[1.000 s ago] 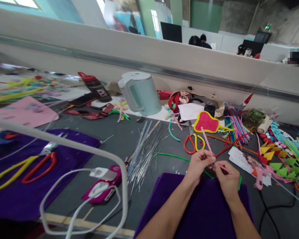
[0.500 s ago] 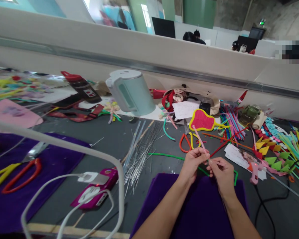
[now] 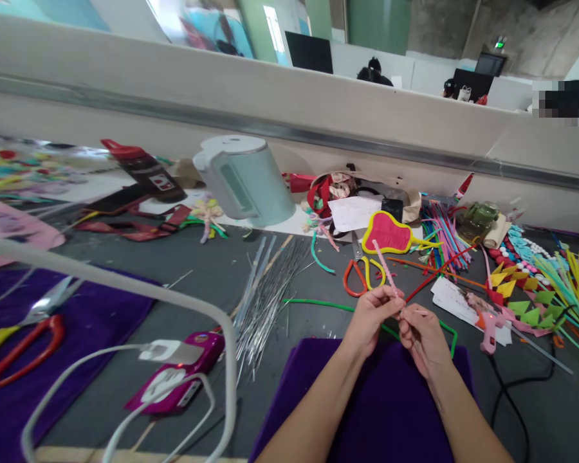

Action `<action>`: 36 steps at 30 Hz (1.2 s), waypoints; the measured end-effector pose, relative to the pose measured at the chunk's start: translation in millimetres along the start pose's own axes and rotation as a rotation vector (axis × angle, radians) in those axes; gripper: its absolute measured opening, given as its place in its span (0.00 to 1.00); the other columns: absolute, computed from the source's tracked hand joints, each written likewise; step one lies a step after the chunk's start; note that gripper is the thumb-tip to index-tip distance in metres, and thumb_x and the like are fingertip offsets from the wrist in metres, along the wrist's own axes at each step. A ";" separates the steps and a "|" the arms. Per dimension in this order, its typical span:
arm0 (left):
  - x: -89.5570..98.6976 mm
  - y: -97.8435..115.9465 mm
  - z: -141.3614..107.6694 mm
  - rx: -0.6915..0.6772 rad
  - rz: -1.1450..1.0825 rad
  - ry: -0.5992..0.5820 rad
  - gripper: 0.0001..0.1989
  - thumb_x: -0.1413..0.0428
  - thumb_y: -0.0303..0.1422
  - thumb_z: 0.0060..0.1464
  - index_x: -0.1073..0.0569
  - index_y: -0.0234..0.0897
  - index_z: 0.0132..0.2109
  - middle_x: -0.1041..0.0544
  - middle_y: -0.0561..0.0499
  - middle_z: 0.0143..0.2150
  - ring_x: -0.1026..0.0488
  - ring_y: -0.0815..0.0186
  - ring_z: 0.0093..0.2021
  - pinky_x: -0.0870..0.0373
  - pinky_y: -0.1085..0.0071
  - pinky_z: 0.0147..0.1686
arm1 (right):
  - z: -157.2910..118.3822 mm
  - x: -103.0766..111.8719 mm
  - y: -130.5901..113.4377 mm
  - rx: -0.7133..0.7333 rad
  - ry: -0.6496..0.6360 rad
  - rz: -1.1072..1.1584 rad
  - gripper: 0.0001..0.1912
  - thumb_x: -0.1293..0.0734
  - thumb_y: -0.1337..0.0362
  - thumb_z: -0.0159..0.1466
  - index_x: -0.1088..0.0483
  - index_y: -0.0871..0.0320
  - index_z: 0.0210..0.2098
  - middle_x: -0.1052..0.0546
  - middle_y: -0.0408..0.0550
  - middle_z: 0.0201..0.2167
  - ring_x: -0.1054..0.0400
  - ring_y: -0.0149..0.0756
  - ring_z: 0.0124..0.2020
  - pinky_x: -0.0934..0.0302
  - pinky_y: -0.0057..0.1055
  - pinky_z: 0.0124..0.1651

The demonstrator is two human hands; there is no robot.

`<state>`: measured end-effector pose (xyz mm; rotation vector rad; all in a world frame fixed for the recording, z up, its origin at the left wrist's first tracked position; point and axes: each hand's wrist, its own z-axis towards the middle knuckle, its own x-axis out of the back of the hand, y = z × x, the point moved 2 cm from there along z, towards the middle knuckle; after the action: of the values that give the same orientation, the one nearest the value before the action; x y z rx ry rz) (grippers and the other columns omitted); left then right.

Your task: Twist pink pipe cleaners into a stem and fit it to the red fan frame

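Observation:
A pink twisted pipe cleaner (image 3: 384, 262) rises at a slant from between my hands. My left hand (image 3: 370, 321) pinches it near its lower part, thumb against fingers. Close beside, almost touching, my right hand (image 3: 425, 337) is closed on the lower end of the same pink strand, with a bit of pink showing at its fingers. Both hands are above a folded purple cloth (image 3: 309, 392). Behind them run a green pipe cleaner (image 3: 321, 304) and a red pipe cleaner (image 3: 434, 280). Scissors with red and yellow handles (image 3: 354, 278) lie just beyond, by a pink shape edged in yellow (image 3: 390, 233).
A white cable (image 3: 228, 360) arches across the front left, near a magenta power bank (image 3: 193, 366). Metal wires (image 3: 265, 315) lie left of my hands. A kettle (image 3: 258, 183) stands behind, and a pink glue gun (image 3: 489, 331) rests at right. Larger scissors (image 3: 48, 308) lie far left.
The view has shifted slightly, so table items sit a little further left. My hands keep hold of the pink pipe cleaner; the right fingers have moved slightly.

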<state>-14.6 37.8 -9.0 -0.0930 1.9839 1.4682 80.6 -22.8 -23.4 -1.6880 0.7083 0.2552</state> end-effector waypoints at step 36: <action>2.7 -2.1 1.7 -0.049 0.049 0.100 0.10 0.32 0.30 0.35 0.23 0.33 0.29 0.27 0.54 0.25 0.33 0.74 0.24 0.34 0.77 0.28 | -12.4 5.6 -10.3 0.629 0.204 -0.873 0.09 0.33 0.61 0.57 0.26 0.58 0.24 0.28 0.45 0.21 0.36 0.31 0.24 0.41 0.27 0.30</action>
<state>-15.0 39.4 -12.5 -0.1416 2.0430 1.5715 88.4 -35.4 -15.0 -1.2674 0.1093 -0.6954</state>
